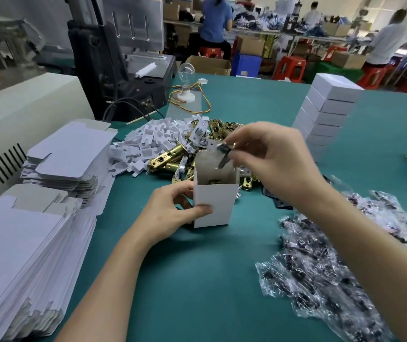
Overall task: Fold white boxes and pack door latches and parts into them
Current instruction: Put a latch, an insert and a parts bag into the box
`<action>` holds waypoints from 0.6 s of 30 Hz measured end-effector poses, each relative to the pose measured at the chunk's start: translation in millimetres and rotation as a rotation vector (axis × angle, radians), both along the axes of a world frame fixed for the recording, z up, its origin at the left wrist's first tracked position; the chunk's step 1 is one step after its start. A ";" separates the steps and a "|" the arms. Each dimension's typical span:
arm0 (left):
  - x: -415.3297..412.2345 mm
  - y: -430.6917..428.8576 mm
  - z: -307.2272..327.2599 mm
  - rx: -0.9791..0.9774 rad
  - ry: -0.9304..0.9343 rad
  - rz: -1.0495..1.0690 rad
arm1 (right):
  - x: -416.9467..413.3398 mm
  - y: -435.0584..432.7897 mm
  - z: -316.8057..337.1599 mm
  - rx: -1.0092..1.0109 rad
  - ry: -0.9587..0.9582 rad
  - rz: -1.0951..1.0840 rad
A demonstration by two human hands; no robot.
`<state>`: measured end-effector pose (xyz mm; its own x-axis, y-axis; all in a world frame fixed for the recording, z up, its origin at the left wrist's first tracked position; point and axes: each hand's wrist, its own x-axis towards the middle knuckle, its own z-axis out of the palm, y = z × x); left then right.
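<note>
An open white box [213, 206] stands upright on the green table [210, 280]. My left hand [170, 214] grips its left side, thumb across the front face. Just above the box mouth, my right hand [269, 156] pinches a silver metal part [223, 154] with a small white card on it. Behind the box lies a heap of brass door latches [173, 156] mixed with white card inserts [148, 141].
Stacks of flat white box blanks [49, 193] fill the left. A tall stack of closed white boxes [325, 114] stands at right rear. Clear bags of dark small parts [333, 267] lie at right. A dark machine [113, 70] and a bulb stand behind; people work far back.
</note>
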<state>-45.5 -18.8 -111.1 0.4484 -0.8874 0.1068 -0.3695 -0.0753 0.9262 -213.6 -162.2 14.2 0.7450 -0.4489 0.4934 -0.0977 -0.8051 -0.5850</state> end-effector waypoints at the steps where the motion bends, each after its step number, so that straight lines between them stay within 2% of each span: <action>1: -0.1 -0.3 -0.2 -0.006 0.006 0.002 | 3.3 2.3 -3.3 -0.079 0.043 -0.006; 5: 0.7 -1.1 -1.8 -0.018 0.018 0.010 | 8.8 10.4 -8.1 -0.304 0.188 -0.039; 8: 2.1 -1.5 -3.2 -0.025 0.018 0.006 | 9.9 17.5 -5.0 -0.416 0.222 -0.098; 14: 2.2 -1.6 -3.3 -0.039 -0.008 0.002 | 14.9 17.9 -2.9 -0.474 0.553 -0.055; 16: 2.2 -1.5 -3.6 -0.047 -0.024 0.013 | 13.8 15.9 -2.4 -0.494 0.509 -0.056; 18: 0.8 -1.7 -2.5 -0.083 -0.039 0.041 | 11.5 14.3 -1.2 -0.463 0.364 -0.064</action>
